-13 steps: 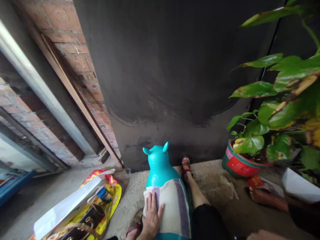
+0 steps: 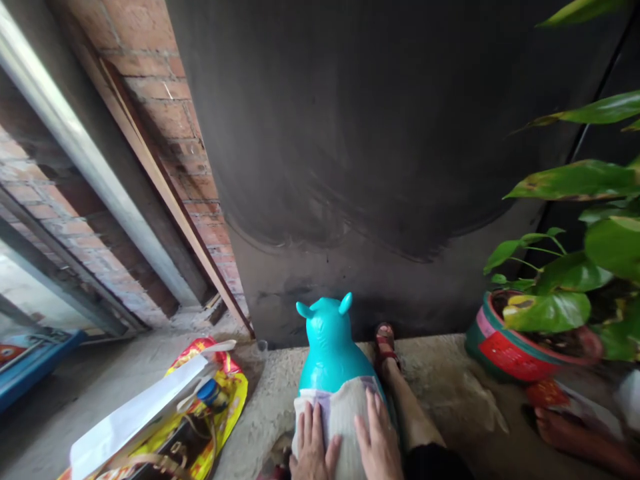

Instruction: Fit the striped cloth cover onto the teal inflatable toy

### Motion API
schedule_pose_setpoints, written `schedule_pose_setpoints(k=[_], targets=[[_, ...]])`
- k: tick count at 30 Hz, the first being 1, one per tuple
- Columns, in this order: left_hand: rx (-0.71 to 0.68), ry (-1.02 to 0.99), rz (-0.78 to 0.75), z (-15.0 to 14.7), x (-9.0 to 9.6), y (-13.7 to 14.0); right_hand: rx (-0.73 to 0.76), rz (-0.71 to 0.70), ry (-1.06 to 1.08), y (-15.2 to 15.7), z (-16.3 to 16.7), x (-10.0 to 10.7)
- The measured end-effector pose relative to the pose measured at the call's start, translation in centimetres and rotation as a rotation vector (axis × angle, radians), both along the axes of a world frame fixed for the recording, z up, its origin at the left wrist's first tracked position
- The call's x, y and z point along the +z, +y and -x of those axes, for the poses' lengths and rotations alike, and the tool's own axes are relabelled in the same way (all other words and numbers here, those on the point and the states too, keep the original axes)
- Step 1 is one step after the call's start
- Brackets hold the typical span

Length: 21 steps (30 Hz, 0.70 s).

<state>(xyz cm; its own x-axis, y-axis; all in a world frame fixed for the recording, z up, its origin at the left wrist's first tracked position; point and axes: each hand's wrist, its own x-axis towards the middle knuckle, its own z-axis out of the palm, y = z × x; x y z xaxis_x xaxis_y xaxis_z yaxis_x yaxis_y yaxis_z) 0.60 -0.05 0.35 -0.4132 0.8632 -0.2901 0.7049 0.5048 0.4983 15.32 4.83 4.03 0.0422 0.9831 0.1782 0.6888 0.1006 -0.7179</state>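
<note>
Both hands, left [image 2: 313,443] and right [image 2: 377,437], open flat on cloth [image 2: 345,417] over toy [image 2: 330,347]. Right newly joined beside left; pressing two-handed now.

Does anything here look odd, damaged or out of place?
The big dark wall panel is scuffed, with pale curved smears across its lower part. Some plant leaves have yellow-brown edges. Otherwise, both hands, left hand and right hand, lie flat on a cloth draped over a turquoise toy animal; nothing is spilled.
</note>
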Motion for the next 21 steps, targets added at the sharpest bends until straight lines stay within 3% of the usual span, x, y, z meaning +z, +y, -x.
schedule_pose_setpoints(k=[2,4,10,13,17,21], targets=[[-0.011,-0.001,-0.008,0.2,-0.8,0.2,0.031,0.010,-0.246,0.8,1.0,-5.7],[-0.017,0.007,-0.008,0.6,-1.5,0.9,0.085,0.032,-0.393,2.0,1.8,-7.9],[0.058,0.021,0.007,1.6,-2.0,5.1,0.212,0.185,-0.476,7.3,3.7,-3.8],[0.067,0.009,-0.010,1.8,-1.8,6.2,0.223,0.204,-0.465,7.9,4.2,-3.2],[0.042,0.012,0.007,2.0,-1.2,5.6,0.120,0.163,-0.392,6.8,3.6,-2.9],[-0.043,0.054,0.053,1.3,-0.5,3.3,-0.001,0.095,-0.327,7.3,1.8,-1.1]])
